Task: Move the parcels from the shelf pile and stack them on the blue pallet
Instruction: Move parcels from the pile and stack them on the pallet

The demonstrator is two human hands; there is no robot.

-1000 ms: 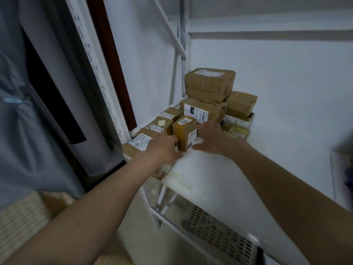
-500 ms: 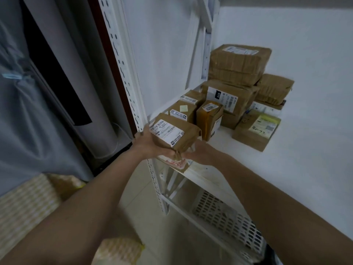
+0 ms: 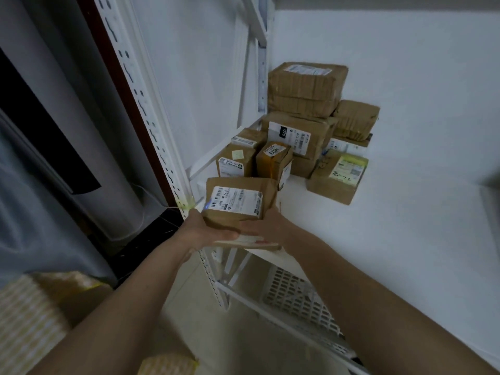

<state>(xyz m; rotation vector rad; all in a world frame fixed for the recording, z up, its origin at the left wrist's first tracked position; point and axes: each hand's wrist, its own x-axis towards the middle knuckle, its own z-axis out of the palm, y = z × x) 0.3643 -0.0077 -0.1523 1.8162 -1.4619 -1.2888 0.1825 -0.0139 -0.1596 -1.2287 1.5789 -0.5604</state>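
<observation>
Parcel (image 3: 238, 203) underside behind both hands

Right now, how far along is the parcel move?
Done: nothing can be confirmed, since the blue pallet is out of view. In hand: both hands, left hand and right hand, grip one labelled parcel at the front edge of the shelf, with a flat packet under it. Left: the parcel pile in the back corner, roughly eight visible.

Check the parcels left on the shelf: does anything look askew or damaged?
The brown cardboard parcel with the yellow-green label lies skewed, apart from the pile. The top brown paper-wrapped parcel looks wrinkled. No spill shows.
</observation>
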